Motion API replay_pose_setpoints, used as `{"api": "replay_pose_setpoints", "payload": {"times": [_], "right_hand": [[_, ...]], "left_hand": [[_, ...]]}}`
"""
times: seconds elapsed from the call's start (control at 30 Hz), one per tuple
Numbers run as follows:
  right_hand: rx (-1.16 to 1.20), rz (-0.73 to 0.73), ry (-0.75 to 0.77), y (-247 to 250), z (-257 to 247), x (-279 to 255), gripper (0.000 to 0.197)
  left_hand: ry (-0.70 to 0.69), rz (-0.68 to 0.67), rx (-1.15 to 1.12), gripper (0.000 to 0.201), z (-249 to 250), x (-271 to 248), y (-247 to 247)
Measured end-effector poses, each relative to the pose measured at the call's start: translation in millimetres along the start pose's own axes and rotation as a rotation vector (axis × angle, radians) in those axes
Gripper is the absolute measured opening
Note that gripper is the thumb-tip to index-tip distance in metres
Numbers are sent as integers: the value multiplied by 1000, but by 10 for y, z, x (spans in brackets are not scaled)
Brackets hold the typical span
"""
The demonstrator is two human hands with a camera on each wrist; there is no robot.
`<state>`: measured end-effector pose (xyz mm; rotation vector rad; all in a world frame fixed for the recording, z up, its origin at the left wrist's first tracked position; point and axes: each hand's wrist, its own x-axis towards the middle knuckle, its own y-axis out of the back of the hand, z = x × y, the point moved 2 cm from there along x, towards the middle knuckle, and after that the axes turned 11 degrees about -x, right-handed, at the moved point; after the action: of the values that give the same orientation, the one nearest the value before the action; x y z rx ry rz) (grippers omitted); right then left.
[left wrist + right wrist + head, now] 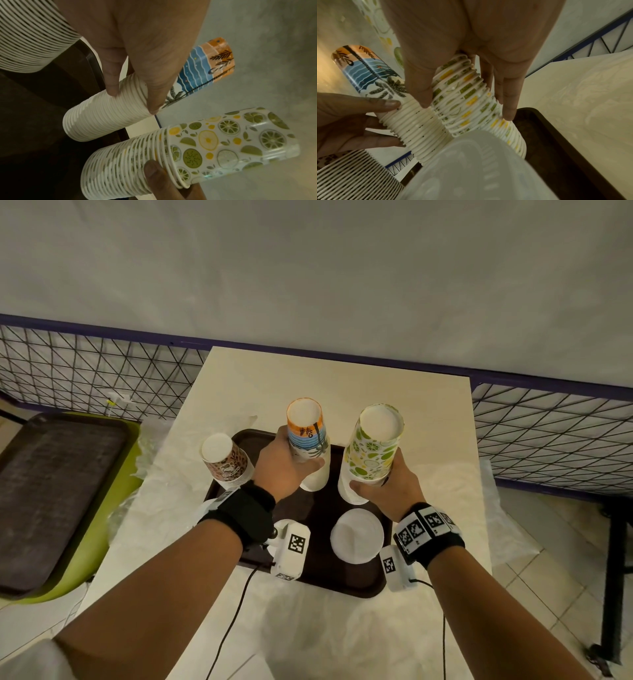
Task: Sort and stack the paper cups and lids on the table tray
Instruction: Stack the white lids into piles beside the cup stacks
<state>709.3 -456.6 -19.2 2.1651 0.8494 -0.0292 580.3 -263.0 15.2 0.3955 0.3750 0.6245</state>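
While both hands grip, two cup stacks stand on the tray (346, 583).
Left hand (282, 465) clasps the beach-print stack (308, 440); right hand (385, 486) clasps the citrus-print stack (371, 450).

no words, brands or numbers can be read anywhere; the wrist bands (424, 529) carry only black-and-white square code markers, not legible text.

Bkgd as I see it: plain grey-white wall (342, 268) ahead, w/ purple trim (102, 328) along its base. Black wire-mesh panels (85, 371) run below the trim, left & right. Cream table (342, 385) butts against the wall. Green chair (102, 525) to my left carries a dark tray (51, 491). Pale floor tiles (531, 594) at right, black metal leg (613, 594) standing on them. Light dim, warm.
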Motion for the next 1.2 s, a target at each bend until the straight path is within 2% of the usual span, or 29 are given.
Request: {"api": "replay_pose_setpoints", "payload": {"times": [0.1, 0.23, 0.3, 0.37, 0.47, 0.53, 0.6, 0.67, 0.73, 0.83, 0.93, 1.0, 1.07, 1.2], "right_hand": [[-11, -12, -2, 5, -11, 9, 91], [4, -41, 3, 50, -17, 7, 96], [38, -28, 22, 86, -32, -42, 105], [96, 21, 54, 142, -82, -120, 116], [90, 217, 117, 329, -277, -279, 119], [7, 418, 211, 476, -519, -428, 109], [-83, 633, 361, 574, -865, -602, 87], [-171, 752, 525, 558, -1226, -727, 61], [-231, 701, 636, 427, -1508, -730, 47], [-367, 465, 606, 138, -1764, -563, 55], [-604, 275, 475, -83, -1824, -335, 70], [-631, 151, 355, -153, -1796, -235, 73], [-549, 111, 314, -191, -1757, -203, 73], [-495, 162, 308, -244, -1714, -197, 75]], "left_hand": [[4, -5, -9, 85, 33, -24, 5], [66, -5, -41, 116, 84, -124, 111], [111, 9, -45, 117, 145, -238, 218], [77, 10, -68, 106, 253, -389, 349], [-127, 87, -77, 73, 431, -613, 651], [-290, 188, 74, 55, 472, -709, 934], [-351, 253, 255, 55, 424, -722, 1187], [-242, 231, 405, 73, 265, -650, 1348], [-120, 143, 489, 92, 70, -546, 1416], [-69, -6, 480, 101, -153, -412, 1410], [-75, -68, 487, 92, -256, -285, 1340], [-84, -78, 445, 80, -300, -206, 1293], [-97, -91, 391, 72, -330, -126, 1268], [-140, -106, 349, 73, -330, 41, 1233]]}}
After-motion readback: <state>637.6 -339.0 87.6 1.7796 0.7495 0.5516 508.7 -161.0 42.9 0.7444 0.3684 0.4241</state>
